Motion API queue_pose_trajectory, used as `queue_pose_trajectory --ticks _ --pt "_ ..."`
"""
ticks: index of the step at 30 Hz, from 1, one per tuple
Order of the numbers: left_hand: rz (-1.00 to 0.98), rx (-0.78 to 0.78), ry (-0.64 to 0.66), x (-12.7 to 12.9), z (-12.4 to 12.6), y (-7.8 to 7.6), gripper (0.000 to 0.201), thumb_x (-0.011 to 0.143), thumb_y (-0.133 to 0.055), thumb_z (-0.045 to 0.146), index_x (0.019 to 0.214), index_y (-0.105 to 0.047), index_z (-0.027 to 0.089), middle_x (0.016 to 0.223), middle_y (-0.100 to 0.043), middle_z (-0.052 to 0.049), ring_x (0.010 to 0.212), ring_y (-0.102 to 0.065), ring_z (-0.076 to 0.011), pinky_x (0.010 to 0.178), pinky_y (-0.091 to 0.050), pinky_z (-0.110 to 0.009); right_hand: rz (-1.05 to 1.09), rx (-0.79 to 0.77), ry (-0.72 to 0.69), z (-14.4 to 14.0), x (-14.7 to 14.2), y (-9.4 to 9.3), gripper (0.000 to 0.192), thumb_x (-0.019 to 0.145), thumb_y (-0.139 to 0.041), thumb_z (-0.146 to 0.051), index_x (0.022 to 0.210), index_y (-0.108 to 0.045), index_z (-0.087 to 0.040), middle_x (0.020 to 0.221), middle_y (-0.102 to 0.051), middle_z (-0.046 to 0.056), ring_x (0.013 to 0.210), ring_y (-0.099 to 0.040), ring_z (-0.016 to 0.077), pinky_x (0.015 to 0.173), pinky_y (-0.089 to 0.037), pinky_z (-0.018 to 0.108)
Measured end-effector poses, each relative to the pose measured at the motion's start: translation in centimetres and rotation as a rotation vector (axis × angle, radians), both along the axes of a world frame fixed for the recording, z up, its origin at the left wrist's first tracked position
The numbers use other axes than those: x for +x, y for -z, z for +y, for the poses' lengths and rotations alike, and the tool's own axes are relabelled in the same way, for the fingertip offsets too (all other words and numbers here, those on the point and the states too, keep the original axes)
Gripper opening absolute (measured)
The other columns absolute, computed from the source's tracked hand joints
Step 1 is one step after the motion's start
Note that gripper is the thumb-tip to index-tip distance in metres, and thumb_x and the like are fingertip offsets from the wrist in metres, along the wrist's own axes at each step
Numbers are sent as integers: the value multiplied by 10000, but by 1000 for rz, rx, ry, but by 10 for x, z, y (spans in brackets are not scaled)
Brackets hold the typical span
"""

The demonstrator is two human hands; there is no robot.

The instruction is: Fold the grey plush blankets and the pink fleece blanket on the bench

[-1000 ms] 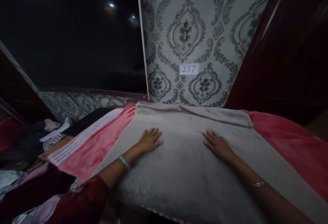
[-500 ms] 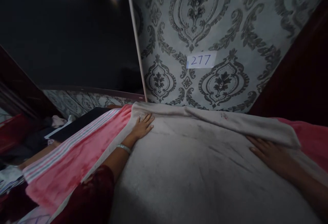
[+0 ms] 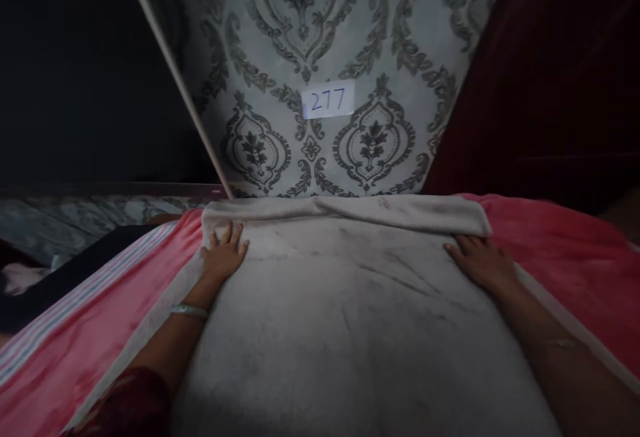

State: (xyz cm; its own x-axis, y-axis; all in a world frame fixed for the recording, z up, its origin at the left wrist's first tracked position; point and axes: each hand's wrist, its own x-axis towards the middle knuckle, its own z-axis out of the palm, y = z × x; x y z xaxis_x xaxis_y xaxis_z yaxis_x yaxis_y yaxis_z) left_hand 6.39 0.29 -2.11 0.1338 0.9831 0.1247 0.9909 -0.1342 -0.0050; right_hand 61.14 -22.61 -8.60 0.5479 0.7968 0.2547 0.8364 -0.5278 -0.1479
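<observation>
A grey plush towel [image 3: 345, 317] lies spread over a pink blanket [image 3: 565, 257]. Its far edge is folded back into a thick band [image 3: 350, 209] along the wall. My left hand [image 3: 223, 256] lies flat on the towel's far left corner, fingers apart, just below that band. My right hand [image 3: 480, 260] lies flat near the far right corner, fingertips touching the band's edge. Neither hand grips the cloth. A bangle sits on my left wrist [image 3: 189, 310].
A patterned grey wall [image 3: 320, 37] with a paper label "277" [image 3: 329, 99] rises right behind the towel. A dark screen or mirror [image 3: 80, 77] stands at left, dark red wood [image 3: 550, 70] at right. The blanket's striped border [image 3: 75, 304] hangs at left.
Both hands have slid outward and away from me, from the towel's middle to its far corners. The view has shifted left and closer to the wall.
</observation>
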Motion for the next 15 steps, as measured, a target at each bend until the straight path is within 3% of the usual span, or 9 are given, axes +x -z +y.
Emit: queue_pose_trajectory --ticks 4,10,15 --pt "35 -99 32 -9 5 -1 676 993 -227 572 1606 -185 291 1698 -45 -69 1516 -93 -458 1121 -239 -717 31 -72 27 -9 6 -5 619 982 -262 -543 1411 -532 -188 1495 -492 137 1412 -354 386 1089 -360 623" --pt "82 -170 171 -46 4 -4 627 1010 -259 470 1592 -262 238 1669 -189 -139 1522 -197 -367 1160 -276 -603 39 -57 15 -14 7 -9 570 1000 -273 -488 1400 -548 -190 1482 -508 138 1406 -367 383 1079 -357 646" --pt "83 -114 82 -82 -26 -7 629 993 -246 415 1562 -333 162 1619 -316 -177 1499 -278 -352 1140 -313 -608 38 -44 24 -16 4 -14 554 1018 -251 -435 1381 -566 -159 1456 -529 158 1377 -414 369 1091 -354 610"
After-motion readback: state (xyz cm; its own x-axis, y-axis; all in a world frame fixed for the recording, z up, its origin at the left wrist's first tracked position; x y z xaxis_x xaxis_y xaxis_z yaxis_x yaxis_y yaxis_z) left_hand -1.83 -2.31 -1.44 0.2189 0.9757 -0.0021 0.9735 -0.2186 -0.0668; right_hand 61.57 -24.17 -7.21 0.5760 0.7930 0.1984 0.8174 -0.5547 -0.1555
